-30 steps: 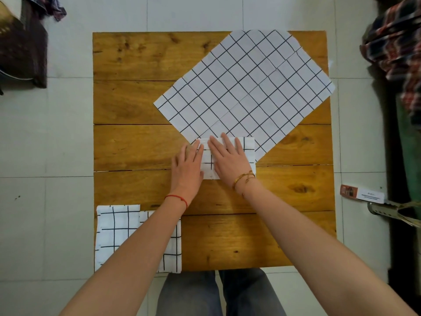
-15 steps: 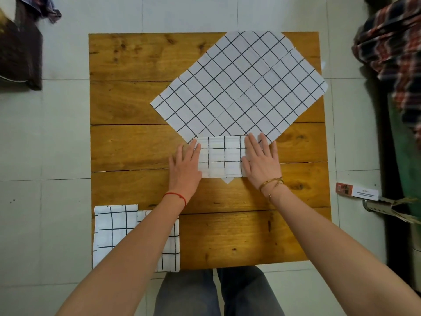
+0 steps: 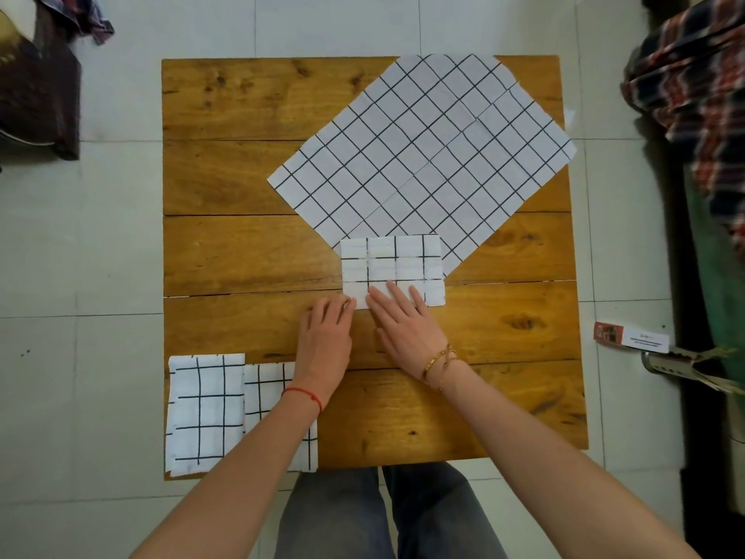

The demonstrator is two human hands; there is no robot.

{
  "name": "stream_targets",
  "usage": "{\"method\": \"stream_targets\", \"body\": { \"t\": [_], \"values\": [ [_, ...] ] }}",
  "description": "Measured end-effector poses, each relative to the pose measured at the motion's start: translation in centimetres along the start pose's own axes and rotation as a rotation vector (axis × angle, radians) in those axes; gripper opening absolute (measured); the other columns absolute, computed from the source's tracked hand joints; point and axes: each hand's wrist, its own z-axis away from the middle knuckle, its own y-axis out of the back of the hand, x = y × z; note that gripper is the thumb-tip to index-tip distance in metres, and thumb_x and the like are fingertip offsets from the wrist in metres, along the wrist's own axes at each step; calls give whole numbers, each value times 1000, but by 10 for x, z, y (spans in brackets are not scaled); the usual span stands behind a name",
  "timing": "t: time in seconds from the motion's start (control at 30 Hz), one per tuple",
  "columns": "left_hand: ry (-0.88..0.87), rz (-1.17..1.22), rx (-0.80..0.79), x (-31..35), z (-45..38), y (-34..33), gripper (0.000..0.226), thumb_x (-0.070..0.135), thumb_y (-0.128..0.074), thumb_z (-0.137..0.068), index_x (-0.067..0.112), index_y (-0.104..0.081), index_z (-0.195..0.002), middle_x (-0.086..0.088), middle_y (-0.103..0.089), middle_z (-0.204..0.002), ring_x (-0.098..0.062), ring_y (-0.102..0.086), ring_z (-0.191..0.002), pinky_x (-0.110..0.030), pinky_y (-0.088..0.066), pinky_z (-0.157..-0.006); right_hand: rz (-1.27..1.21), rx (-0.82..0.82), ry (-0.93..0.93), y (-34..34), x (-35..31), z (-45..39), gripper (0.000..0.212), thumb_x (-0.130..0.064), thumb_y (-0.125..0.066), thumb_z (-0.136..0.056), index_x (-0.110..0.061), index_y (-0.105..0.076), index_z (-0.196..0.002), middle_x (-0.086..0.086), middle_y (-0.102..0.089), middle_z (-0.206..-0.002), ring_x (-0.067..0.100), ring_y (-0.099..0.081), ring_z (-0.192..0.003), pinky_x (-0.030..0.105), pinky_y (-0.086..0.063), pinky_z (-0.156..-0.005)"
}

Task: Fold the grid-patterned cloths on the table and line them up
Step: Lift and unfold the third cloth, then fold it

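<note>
A small folded grid cloth (image 3: 397, 263) lies mid-table, over the near corner of a large flat grid cloth (image 3: 423, 155) spread as a diamond at the back right. My right hand (image 3: 407, 320) lies flat with straight fingers on the folded cloth's near edge. My left hand (image 3: 326, 336) rests on the wood with its fingertips at the folded cloth's near left corner; whether they pinch it I cannot tell. Two folded grid cloths (image 3: 205, 409) (image 3: 278, 393) lie side by side at the near left corner, the right one partly hidden by my left forearm.
The wooden table (image 3: 234, 252) stands on a pale tiled floor. A plaid garment (image 3: 693, 86) hangs at the right, dark furniture (image 3: 36, 82) stands at the far left, and a small box (image 3: 631, 336) lies on the floor to the right.
My right hand slid from the folded cloth's right end back to its near edge. My left hand drew back toward me to the near left corner. The small tip below the cloth is gone.
</note>
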Motion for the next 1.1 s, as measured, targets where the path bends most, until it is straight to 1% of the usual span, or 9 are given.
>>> {"method": "stream_targets", "body": {
  "t": [0.17, 0.3, 0.43, 0.53, 0.63, 0.73, 0.83, 0.93, 1.1],
  "values": [
    [23, -69, -30, 5, 1, 0, 59, 8, -58, -86, 16, -44, -142, -3, -46, -139, -25, -38, -129, -44, -38, -106, 13, 6, -12, -10, 21, 22, 56, -36, -20, -96, -17, -29, -148, 0, -27, -155, 24, -23, -143, 51, -23, -115],
    [26, -80, -24, 4, 0, -2, 60, 8, -59, -85, 17, -44, -142, -2, -45, -139, -25, -37, -129, -44, -37, -108, 14, 21, -102, -18, 49, 46, 54, -36, -21, -97, -17, -27, -148, 1, -27, -154, 21, -22, -143, 47, -15, -117],
    [23, -69, -32, 5, 0, -2, 60, 10, -59, -86, 17, -42, -144, -2, -43, -142, -24, -35, -132, -43, -35, -111, -7, 50, -130, -19, 64, 59, 53, -35, -23, -98, -15, -34, -146, 1, -35, -151, 21, -29, -141, 43, -13, -115],
    [36, -5, -9, 5, -1, -1, 52, 12, -54, -91, 17, -43, -142, -2, -44, -141, -22, -36, -132, -42, -34, -111, -83, 204, -113, -10, 64, 52, 48, -34, -26, -98, -14, -49, -135, 2, -51, -137, 22, -43, -130, 40, -24, -110],
    [128, 104, 83, 3, -7, 3, 41, 18, -55, -92, 15, -49, -133, -4, -49, -131, -20, -46, -121, -37, -42, -104, -170, 403, -162, 8, 64, 26, 34, -27, -37, -96, -13, -57, -120, 4, -59, -118, 22, -50, -111, 38, -41, -95],
    [270, 211, 150, 1, -16, 6, 30, 31, -60, -90, 16, -53, -115, -2, -52, -112, -16, -50, -101, -32, -47, -89, -209, 507, -258, 33, 67, -12, 23, -21, -46, -93, -12, -60, -108, 4, -60, -105, 22, -52, -98, 32, -40, -83],
    [397, 273, 132, 2, -25, 7, 30, 43, -62, -88, 18, -55, -104, 2, -51, -101, -14, -49, -93, -30, -46, -83, -261, 459, -291, 55, 72, -48, 20, -21, -47, -93, -13, -59, -107, 3, -60, -103, 22, -51, -97, 33, -39, -83],
    [439, 268, 122, 6, -32, 6, 33, 48, -63, -85, 19, -56, -99, 3, -53, -98, -14, -50, -91, -30, -45, -82, -272, 398, -269, 66, 76, -72, 19, -20, -47, -93, -12, -58, -106, 4, -59, -104, 24, -49, -99, 34, -38, -84],
    [467, 301, 107, 17, -36, 5, 27, 43, -64, -86, 19, -56, -95, 3, -54, -93, -15, -52, -90, -33, -46, -83, -189, 316, -206, 68, 74, -90, 19, -19, -43, -96, -9, -56, -104, 10, -61, -102, 29, -49, -97, 36, -37, -79]
  ]
}}
